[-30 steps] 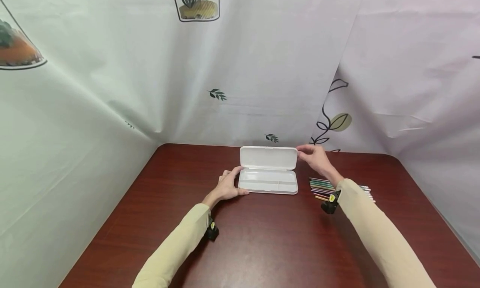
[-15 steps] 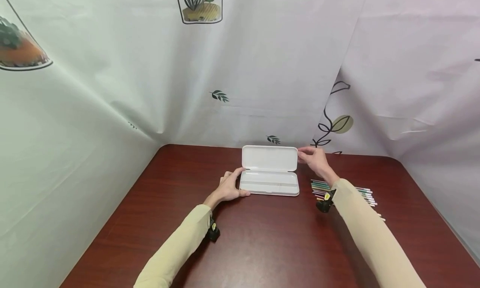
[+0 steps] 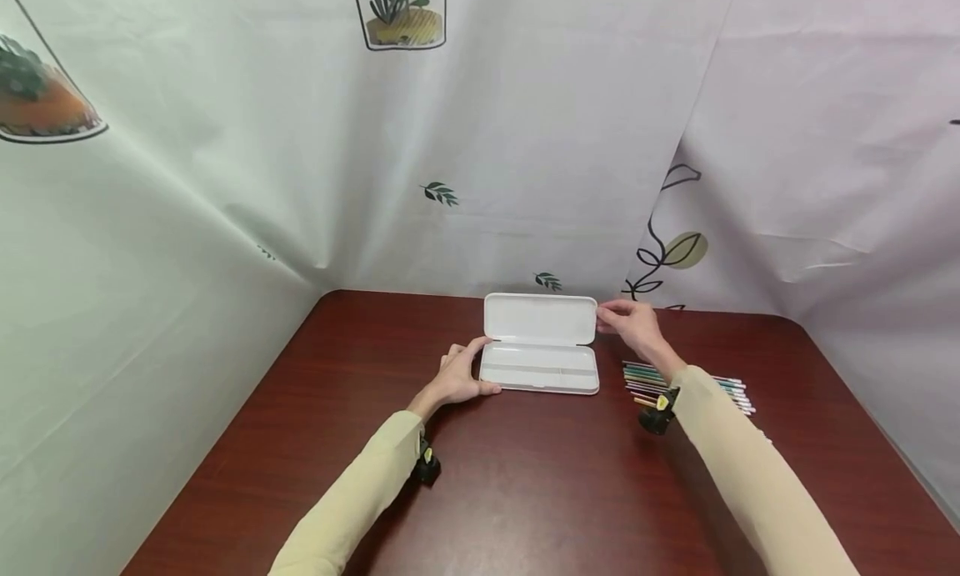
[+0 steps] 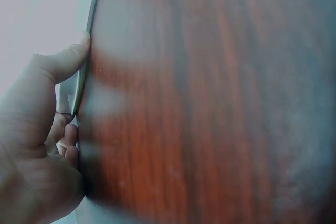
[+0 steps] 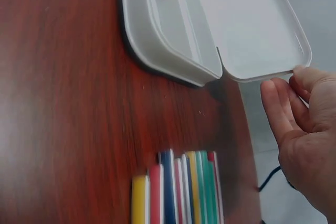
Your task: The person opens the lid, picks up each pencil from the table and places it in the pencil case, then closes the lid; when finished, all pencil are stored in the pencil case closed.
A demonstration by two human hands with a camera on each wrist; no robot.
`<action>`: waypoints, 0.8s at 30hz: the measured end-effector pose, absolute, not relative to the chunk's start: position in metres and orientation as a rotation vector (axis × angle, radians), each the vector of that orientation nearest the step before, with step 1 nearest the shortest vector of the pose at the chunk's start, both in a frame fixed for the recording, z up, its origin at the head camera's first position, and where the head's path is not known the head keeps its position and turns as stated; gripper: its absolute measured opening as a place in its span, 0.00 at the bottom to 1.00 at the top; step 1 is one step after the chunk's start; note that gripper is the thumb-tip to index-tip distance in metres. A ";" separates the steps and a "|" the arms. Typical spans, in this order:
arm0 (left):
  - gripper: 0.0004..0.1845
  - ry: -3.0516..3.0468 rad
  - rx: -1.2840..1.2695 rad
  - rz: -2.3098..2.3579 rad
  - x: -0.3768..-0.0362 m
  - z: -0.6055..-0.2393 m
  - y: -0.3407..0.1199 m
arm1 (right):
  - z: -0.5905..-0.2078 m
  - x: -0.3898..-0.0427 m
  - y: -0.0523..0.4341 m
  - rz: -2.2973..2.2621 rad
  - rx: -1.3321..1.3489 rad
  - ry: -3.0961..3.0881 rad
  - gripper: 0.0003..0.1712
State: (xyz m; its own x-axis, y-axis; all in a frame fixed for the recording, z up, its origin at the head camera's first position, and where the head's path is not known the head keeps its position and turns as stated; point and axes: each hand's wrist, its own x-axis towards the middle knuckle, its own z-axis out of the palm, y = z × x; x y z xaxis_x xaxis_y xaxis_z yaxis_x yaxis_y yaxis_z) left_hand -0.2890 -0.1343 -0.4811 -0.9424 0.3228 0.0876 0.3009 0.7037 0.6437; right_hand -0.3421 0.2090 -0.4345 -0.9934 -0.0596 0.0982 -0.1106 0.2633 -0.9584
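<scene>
The open white plastic pencil case [image 3: 540, 355], long axis left-right, is gripped at its left end by the left hand [image 3: 457, 378], while its raised lid's right corner is pinched by the nearer right hand [image 3: 633, 324].

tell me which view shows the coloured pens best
The right wrist view: the coloured pens lie close up, side by side, colours distinct. The head view shows them small beside the white case, partly behind the right sleeve. The left wrist view shows none.
</scene>
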 end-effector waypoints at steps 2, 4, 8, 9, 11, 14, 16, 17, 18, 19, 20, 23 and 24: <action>0.48 2.870 0.523 1.082 -0.290 -0.482 -0.135 | -0.431 -0.337 0.214 1.831 0.205 -2.476 0.18; 0.49 2.865 0.521 1.086 -0.291 -0.483 -0.135 | -0.429 -0.330 0.221 1.741 0.262 -2.518 0.17; 0.48 2.851 0.503 1.085 -0.292 -0.484 -0.135 | -0.423 -0.306 0.240 1.533 0.389 -2.612 0.15; 0.48 2.852 0.504 1.082 -0.292 -0.484 -0.135 | -0.422 -0.298 0.245 1.458 0.433 -2.636 0.14; 0.48 2.861 0.515 1.079 -0.292 -0.483 -0.135 | -0.419 -0.282 0.256 1.289 0.524 -2.665 0.11; 0.49 2.868 0.535 1.083 -0.292 -0.482 -0.135 | -0.416 -0.259 0.276 1.030 0.662 -2.663 0.06; 0.48 2.866 0.538 1.078 -0.291 -0.481 -0.135 | -0.418 -0.245 0.291 0.917 0.725 -2.648 0.05; 0.48 2.860 0.530 1.074 -0.291 -0.481 -0.135 | -0.421 -0.239 0.299 0.884 0.750 -2.644 0.07; 0.48 2.859 0.527 1.071 -0.291 -0.481 -0.135 | -0.424 -0.233 0.306 0.860 0.766 -2.639 0.08; 0.48 2.857 0.520 1.065 -0.291 -0.482 -0.135 | -0.426 -0.227 0.313 0.843 0.769 -2.642 0.09; 0.48 2.855 0.516 1.062 -0.290 -0.482 -0.136 | -0.429 -0.222 0.318 0.819 0.766 -2.640 0.10; 0.48 2.857 0.515 1.082 -0.290 -0.482 -0.136 | -0.437 -0.208 0.331 0.750 0.757 -2.651 0.13; 0.48 2.859 0.518 1.087 -0.290 -0.482 -0.136 | -0.440 -0.204 0.334 0.736 0.752 -2.654 0.13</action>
